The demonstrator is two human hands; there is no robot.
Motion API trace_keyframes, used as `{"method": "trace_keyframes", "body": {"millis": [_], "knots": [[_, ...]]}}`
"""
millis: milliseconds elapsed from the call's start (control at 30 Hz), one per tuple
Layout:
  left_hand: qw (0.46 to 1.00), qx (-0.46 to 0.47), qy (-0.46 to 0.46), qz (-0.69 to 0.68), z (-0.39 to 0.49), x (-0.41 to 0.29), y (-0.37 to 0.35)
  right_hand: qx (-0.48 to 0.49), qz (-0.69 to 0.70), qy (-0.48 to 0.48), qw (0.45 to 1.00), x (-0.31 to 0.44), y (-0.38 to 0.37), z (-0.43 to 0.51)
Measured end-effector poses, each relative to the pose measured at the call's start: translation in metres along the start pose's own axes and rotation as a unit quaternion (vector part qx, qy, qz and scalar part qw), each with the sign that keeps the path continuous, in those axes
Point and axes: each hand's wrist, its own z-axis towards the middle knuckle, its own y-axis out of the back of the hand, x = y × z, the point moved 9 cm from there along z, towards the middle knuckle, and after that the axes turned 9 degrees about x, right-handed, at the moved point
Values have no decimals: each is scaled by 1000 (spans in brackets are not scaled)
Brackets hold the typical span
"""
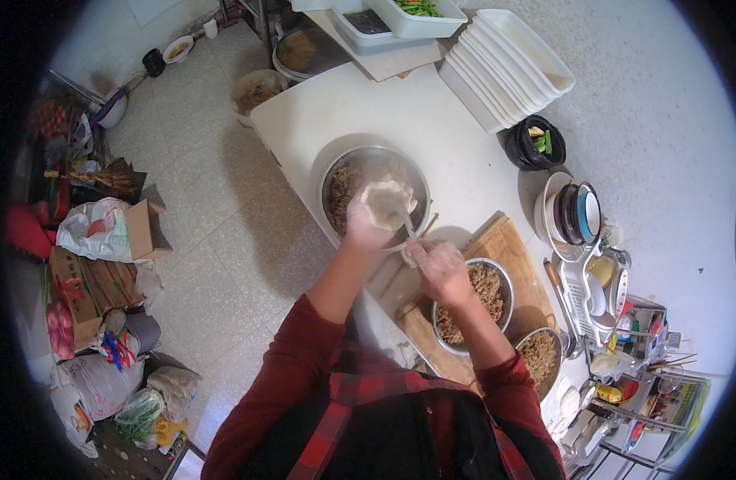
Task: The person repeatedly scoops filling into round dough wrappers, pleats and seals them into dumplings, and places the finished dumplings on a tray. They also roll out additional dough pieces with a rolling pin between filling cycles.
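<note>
My left hand (371,227) cups a round dough wrapper (385,205) with a ruffled rim, above a large metal bowl (428,180) of brown filling. Gripped in my right hand (440,264) is a metal spoon (409,223), its far end at the wrapper; haze blurs whether it carries filling. Below my right wrist, a smaller metal bowl (511,294) of minced filling rests on a wooden board (527,252). A metal pot (541,393) with similar filling sits nearer me. Round pale dough pieces (567,399) lie to its right.
Stacked white trays (500,78) stand at the table's back right. Black bowls (520,144) with cut vegetables, nested bowls (551,201) and a dish rack (584,294) line the right wall. Bags and a cardboard box (149,231) are on the floor at left.
</note>
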Motion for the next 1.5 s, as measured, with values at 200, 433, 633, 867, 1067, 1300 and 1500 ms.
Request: {"method": "trace_keyframes", "body": {"millis": [200,433,633,867,1067,1300,1500], "knots": [[991,134,19,-19,6,-7,-6,54,2,36,998,6,-1,7],[994,-101,-25,25,-9,-34,31,-119,201,-273,933,-83,-15,-29],[993,-61,61,83,-26,-30,5,-54,458,-502,732,-149,-121,-80],[962,14,248,116,-40,41,-25,-77,214,-428,875,-135,-1,-31],[953,4,292,84,-52,104,-37,-8,305,-328,894,-89,52,3],[938,-10,331,100,-59,155,-45,-106,298,-332,889,-93,92,-51],[872,127,220,418,-53,183,-64,-181,43,-304,935,-52,164,-101]]}}
